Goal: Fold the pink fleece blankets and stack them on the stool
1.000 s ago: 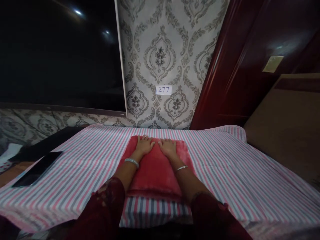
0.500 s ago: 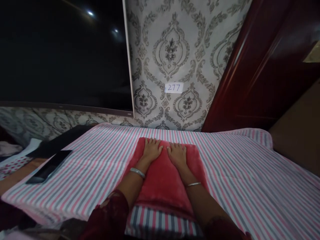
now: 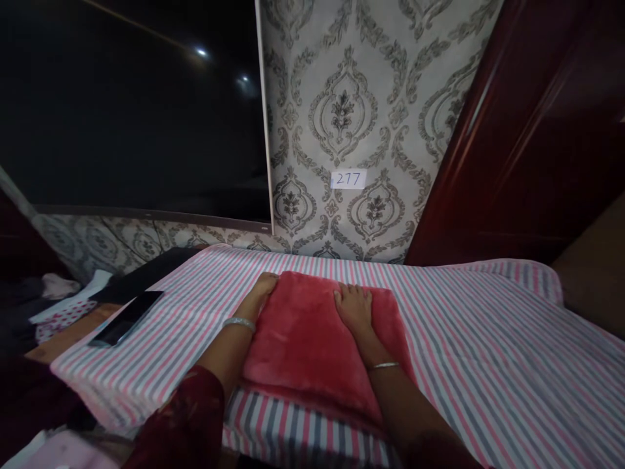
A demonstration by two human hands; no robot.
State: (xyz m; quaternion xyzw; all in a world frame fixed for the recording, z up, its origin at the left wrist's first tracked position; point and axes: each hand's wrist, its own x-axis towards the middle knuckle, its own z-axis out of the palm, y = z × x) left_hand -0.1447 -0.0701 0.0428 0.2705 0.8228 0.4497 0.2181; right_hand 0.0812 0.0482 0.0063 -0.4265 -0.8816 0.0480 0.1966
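Red plush cushion (image 3: 312, 345) is laid on a striped sheet (image 3: 488, 365), with its far edge just short of the sheet's far border. Its long axis, so far as the wide lens allows it to be judged, is taken to run away from the person. The right hand (image 3: 352, 311) is placed flat on top, near the far right corner, its fingers (image 3: 354, 293) held together, pointing away from the person and not clamped on anything. The left hand (image 3: 258, 293) is set on the sheet against the cushion's left edge; its fingers are partly hidden, so whether they are apart or together cannot be told. The cushion is thus overlain by the right hand only. A dark phone (image 3: 125, 318) is seen well apart on the left.
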